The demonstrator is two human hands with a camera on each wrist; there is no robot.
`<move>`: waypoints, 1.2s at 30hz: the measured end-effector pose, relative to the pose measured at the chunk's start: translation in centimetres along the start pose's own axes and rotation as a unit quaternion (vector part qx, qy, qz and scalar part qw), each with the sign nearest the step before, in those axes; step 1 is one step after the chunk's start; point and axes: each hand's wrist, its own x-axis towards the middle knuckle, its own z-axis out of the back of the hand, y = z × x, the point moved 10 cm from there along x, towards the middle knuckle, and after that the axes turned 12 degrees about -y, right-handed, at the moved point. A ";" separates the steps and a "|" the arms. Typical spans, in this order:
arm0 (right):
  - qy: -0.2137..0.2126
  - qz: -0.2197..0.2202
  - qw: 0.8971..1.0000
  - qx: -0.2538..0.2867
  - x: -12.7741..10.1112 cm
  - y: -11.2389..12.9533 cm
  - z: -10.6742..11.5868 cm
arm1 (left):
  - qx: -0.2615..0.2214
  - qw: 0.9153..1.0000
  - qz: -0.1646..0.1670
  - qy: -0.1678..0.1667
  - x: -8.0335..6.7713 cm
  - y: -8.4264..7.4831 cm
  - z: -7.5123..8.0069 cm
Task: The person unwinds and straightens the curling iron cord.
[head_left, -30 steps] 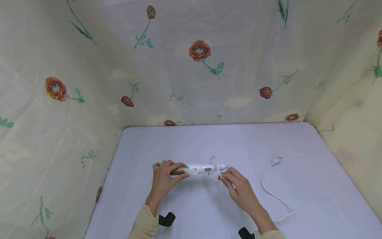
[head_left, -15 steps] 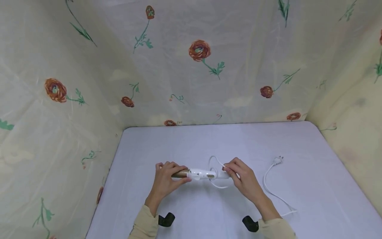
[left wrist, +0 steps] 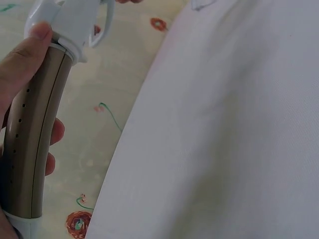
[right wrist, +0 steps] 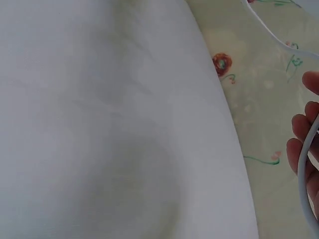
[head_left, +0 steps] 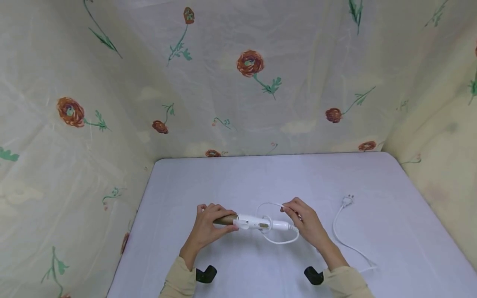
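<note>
A curling iron [head_left: 250, 222] with a gold barrel [left wrist: 31, 139] and white handle is held level just above the white table [head_left: 261, 178]. My left hand [head_left: 209, 225] grips the gold barrel, thumb at the white collar. My right hand [head_left: 303, 221] pinches the white cord [head_left: 277, 241] near the handle's tail, and the cord loops around the handle. In the right wrist view the cord [right wrist: 305, 184] runs past my fingers [right wrist: 299, 144]. The rest of the cord trails right to the plug [head_left: 346, 200] lying on the table.
Floral cream cloth walls [head_left: 238, 82] close in the table on the left, back and right. Two black wrist-camera mounts [head_left: 206, 274] show near my sleeves at the front edge.
My right hand has carried the cord from below the handle up and over it, widening the loop. The left hand and the iron have dropped slightly toward me.
</note>
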 end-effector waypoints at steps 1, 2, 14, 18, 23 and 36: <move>0.007 -0.006 1.000 -0.002 -0.2 -0.2 -0.2 | -0.003 1.000 0.002 0.000 0.0 0.0 0.0; 0.013 -0.011 1.000 -0.004 -0.4 -0.4 -0.4 | -0.006 1.000 0.003 -0.003 0.0 0.1 0.0; 0.126 -0.081 0.987 -0.055 -4.0 -1.8 -4.4 | -0.006 0.998 0.027 -0.052 0.2 0.4 0.8; 0.160 -0.065 0.983 -0.057 -4.9 -1.4 -5.7 | 0.009 0.997 0.031 -0.068 0.5 0.5 1.3; 0.173 -0.022 0.985 -0.018 -5.8 0.0 -6.2 | 0.039 0.995 0.035 -0.089 0.7 0.6 1.7; 0.184 0.019 0.981 0.052 -7.0 3.2 -5.6 | 0.061 0.989 0.084 -0.105 0.7 1.5 1.8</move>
